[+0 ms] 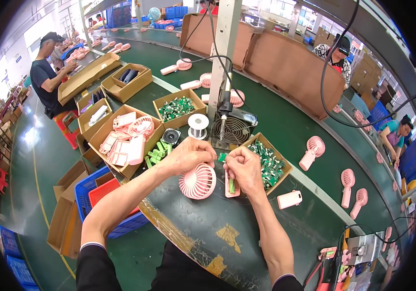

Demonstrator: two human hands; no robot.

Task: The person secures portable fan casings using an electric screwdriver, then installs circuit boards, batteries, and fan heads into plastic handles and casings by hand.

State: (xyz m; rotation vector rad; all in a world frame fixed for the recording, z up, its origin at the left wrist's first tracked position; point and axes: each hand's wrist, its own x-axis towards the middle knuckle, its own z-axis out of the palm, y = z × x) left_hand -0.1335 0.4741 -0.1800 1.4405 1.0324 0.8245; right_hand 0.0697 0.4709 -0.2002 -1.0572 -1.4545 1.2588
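Both my hands are raised close together over the bench. My left hand [194, 154] is pinched above a pink fan head [197, 182] with a ribbed cage; what its fingertips hold, if anything, is hidden. A small green circuit board [222, 157] sits at the fingertips of my right hand [245, 169], which is closed in a pinch on it. Below the right fingers lies an open pink handle shell [232, 188] with a green battery cell in it. Just beyond my hands, a soldering iron [224, 114] stands upright near a solder wire spool [198, 126].
Cardboard boxes hold circuit boards [268, 165], more boards [176, 107] and pink casings [130, 140]. Green battery cells [157, 153] lie left of my hands. A black fume fan [234, 128] stands behind. A pink casing [289, 199] lies right. Pink fans [312, 153] line the belt; people work nearby.
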